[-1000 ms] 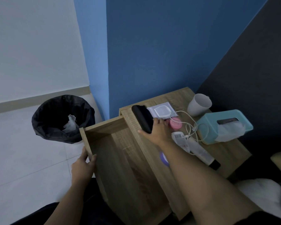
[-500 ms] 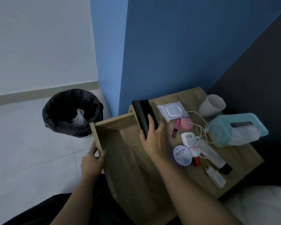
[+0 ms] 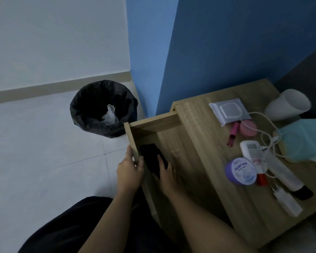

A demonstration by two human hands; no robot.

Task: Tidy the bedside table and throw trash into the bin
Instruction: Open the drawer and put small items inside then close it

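The wooden bedside table [image 3: 204, 125] has its drawer [image 3: 150, 122] pulled out. My right hand [image 3: 167, 175] reaches into the drawer and grips a flat black case [image 3: 150, 157], which lies low against the drawer's front left corner. My left hand [image 3: 129, 171] grips the drawer's front edge. On the tabletop lie a wipes pack [image 3: 228, 110], a pink tube [image 3: 233, 133], a pink round tin [image 3: 247, 127], a purple cream jar [image 3: 242, 171], a white tube with a red cap [image 3: 254, 159], a white charger with cable [image 3: 285, 202] and a clear bottle [image 3: 288, 177].
A black-lined bin [image 3: 103, 108] with crumpled white tissue inside stands on the white tiled floor left of the drawer. A white cup [image 3: 288, 105] and a teal tissue box [image 3: 305, 141] sit at the table's back right. Blue walls rise behind.
My right hand has carried the black case off the tabletop's left edge and down into the open drawer. My left hand stays on the drawer's front edge.
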